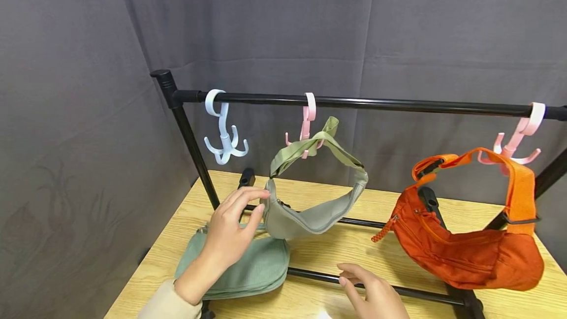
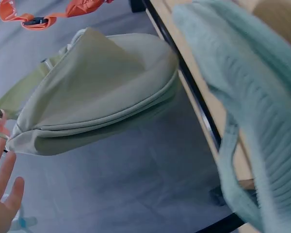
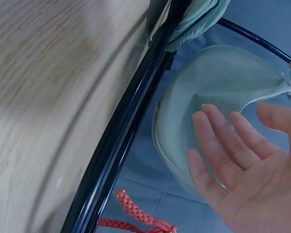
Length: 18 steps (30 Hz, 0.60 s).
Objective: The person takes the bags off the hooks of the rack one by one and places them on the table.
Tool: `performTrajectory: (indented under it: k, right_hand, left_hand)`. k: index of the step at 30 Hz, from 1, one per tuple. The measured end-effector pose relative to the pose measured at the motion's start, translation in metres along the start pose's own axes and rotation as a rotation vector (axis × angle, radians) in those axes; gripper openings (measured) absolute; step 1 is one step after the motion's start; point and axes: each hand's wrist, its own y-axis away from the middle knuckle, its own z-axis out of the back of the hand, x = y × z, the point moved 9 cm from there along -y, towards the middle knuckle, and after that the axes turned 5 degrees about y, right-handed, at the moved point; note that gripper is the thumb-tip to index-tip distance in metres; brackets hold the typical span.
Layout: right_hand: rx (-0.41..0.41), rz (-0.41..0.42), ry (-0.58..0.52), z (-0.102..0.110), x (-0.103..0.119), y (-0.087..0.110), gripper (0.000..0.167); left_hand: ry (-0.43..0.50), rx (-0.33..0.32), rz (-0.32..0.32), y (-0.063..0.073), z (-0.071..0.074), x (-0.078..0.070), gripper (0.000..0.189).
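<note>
A grey-green sling bag (image 1: 290, 223) hangs by its olive strap (image 1: 288, 154) from the middle pink hook (image 1: 306, 124). Beside the bag's left end is my left hand (image 1: 232, 230), fingers extended; whether the fingertips touch the fabric I cannot tell. In the left wrist view, the bag (image 2: 106, 87) fills the middle, and the left hand (image 2: 1, 194) shows only at the edge. My right hand (image 1: 374, 294), holding nothing, is low in front of the rack. Its fingers are loosely spread in the right wrist view, with the bag (image 3: 184, 97) behind them.
A teal ribbed bag (image 1: 261, 265) lies low at the left, partly behind the left forearm. An orange sling bag (image 1: 465, 255) hangs from the right pink hook (image 1: 514, 146). A pale blue hook (image 1: 225, 144) hangs without a bag on the black rail (image 1: 381, 104).
</note>
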Motion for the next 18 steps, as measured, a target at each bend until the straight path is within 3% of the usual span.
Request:
performTrajectory:
  k: [9, 18]
  right_hand:
    - [-0.012, -0.033, -0.007, 0.004, -0.006, 0.006, 0.026]
    - [-0.027, -0.044, -0.021, 0.003, -0.010, 0.010, 0.027]
  left_hand:
    - [-0.064, -0.046, -0.227, -0.017, 0.002, -0.036, 0.025]
    - [-0.130, -0.078, -0.361, -0.048, 0.017, -0.058, 0.026]
